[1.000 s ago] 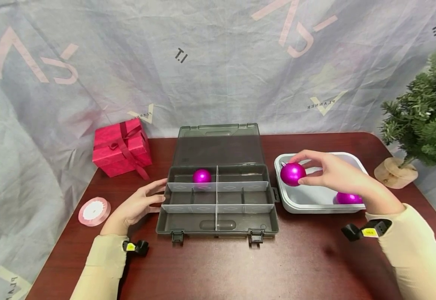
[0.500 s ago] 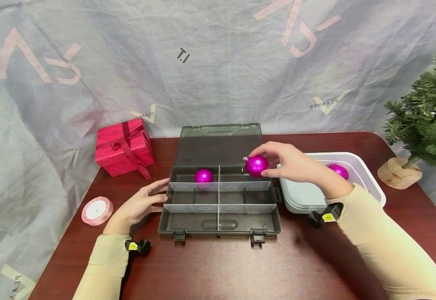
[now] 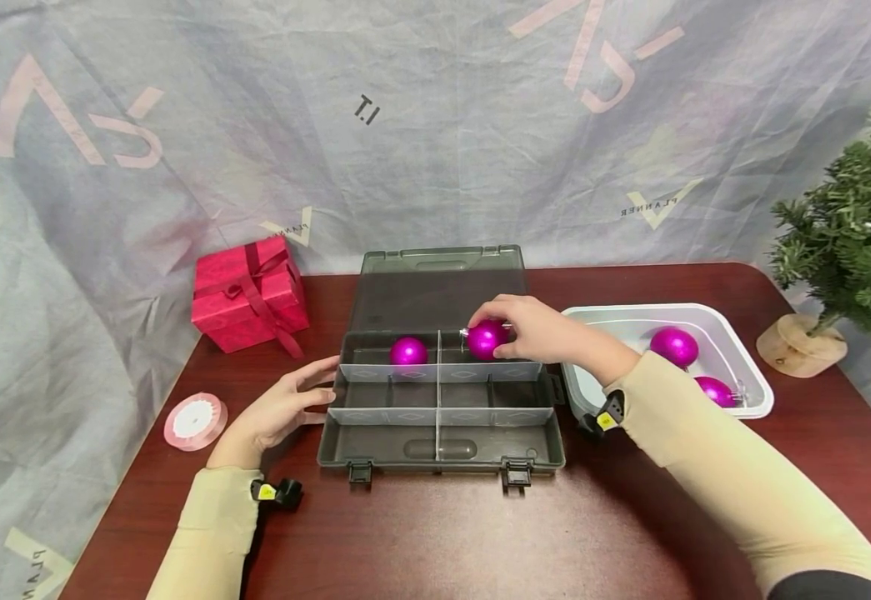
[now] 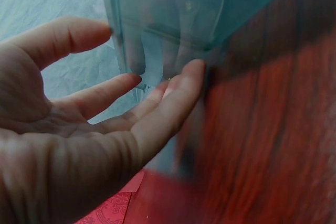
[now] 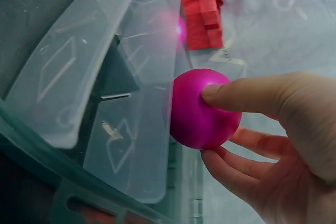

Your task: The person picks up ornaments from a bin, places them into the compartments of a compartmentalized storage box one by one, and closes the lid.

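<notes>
Desk (image 3: 435,533) of dark wood beneath both hands. Plastic case (image 3: 378,440) between the hands, lid tipped back beyond them; walls thin and stiff-looking, probably light enough to skid if bumped. Pale tub (image 3: 615,325) on the outer side of the right hand, partly behind its forearm, holding a rear ball (image 3: 674,345) and a front ball (image 3: 714,390). Clear divider (image 3: 491,372) stands just bodyward of the right hand; thin sheet, likely to bend if pushed. Left hand (image 3: 277,412): fingers loosely spread, tips at the case's near side wall, seemingly touching, nothing gripped. Right hand (image 3: 538,332): thumb on one side, fingers on the other, spread to a ball's width and holding one. Held ball (image 3: 486,339) sits at those fingertips, in the back compartment on the right; whether its underside touches the floor, cannot tell. Shiny round shell; I'd judge it hollow, light, rigid, rather slippery, apt to dent or crack if squeezed. Best hold: soft finger pads across the widest part, light pressure. Stored ball (image 3: 408,353) lies left of the right hand, one compartment over. Silver cap (image 3: 465,332) points away from the right palm; small, perhaps loosely seated, so a poor handle.
</notes>
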Tool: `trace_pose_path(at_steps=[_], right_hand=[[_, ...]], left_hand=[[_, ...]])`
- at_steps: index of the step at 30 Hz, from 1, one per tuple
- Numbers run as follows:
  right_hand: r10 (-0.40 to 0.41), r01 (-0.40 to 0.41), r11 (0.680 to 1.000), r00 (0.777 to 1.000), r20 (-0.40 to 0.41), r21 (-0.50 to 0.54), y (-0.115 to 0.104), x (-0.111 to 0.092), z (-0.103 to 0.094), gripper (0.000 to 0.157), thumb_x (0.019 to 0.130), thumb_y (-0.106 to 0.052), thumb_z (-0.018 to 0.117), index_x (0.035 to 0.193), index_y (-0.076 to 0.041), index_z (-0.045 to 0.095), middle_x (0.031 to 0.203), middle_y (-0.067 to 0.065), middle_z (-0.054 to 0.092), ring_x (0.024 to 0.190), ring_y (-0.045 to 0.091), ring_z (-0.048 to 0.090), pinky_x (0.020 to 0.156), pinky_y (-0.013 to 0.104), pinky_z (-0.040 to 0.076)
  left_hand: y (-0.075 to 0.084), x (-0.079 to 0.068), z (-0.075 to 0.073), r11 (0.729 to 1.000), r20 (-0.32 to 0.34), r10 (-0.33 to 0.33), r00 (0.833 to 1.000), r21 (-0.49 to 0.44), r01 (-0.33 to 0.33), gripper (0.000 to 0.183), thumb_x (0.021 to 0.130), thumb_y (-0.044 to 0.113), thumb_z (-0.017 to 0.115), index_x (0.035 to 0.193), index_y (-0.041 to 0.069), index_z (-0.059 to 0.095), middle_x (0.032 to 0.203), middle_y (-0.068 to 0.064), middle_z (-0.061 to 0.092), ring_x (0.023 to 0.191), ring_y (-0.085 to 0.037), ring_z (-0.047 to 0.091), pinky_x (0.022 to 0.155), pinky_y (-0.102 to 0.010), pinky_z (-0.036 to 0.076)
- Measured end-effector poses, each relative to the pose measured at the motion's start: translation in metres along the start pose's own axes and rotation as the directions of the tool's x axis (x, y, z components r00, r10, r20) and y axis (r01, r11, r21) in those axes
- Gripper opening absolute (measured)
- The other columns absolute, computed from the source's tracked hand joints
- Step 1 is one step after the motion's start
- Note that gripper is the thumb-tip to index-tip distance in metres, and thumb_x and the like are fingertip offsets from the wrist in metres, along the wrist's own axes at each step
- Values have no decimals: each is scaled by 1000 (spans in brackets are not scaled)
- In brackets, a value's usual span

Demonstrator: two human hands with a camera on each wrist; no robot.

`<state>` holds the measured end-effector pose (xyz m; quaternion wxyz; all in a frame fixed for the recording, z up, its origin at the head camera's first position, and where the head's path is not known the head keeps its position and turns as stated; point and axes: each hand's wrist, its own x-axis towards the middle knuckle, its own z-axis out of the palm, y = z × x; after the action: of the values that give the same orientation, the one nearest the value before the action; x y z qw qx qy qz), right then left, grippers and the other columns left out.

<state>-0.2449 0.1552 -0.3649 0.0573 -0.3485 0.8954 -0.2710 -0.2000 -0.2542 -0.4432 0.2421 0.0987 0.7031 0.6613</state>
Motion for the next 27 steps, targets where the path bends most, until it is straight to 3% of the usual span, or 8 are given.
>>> trace_pose_path(at_steps=[10, 17, 27], right_hand=[[-38, 43, 993, 998, 51, -106, 4, 9, 13, 45, 80, 3, 80, 123, -6, 70, 119, 14, 65, 107, 30, 63, 92, 43, 51], [-6, 13, 997, 996, 85, -75, 1, 9, 12, 48, 83, 4, 77, 129, -6, 68, 129, 13, 65, 104, 33, 64, 82, 40, 53], [49, -42, 997, 992, 119, -63, 0, 7, 13, 45, 87, 0, 76, 130, -8, 68, 134, 13, 63, 114, 35, 62, 87, 43, 51]], left_hand=[[-1, 0, -1, 1000, 2, 2, 1000, -7, -2, 68, 100, 0, 53, 160, -2, 22, 155, -33, 30, 117, -26, 56, 95, -52, 51], [-1, 0, -1, 1000, -1, 7, 1000, -4, -7, 67, 100, 0, 53, 160, -2, 22, 154, -34, 31, 118, -28, 55, 93, -51, 52], [-1, 0, 0, 1000, 2, 3, 1000, -5, -3, 68, 100, 0, 53, 160, -2, 22, 154, -33, 31, 120, -30, 55, 94, -51, 52]])
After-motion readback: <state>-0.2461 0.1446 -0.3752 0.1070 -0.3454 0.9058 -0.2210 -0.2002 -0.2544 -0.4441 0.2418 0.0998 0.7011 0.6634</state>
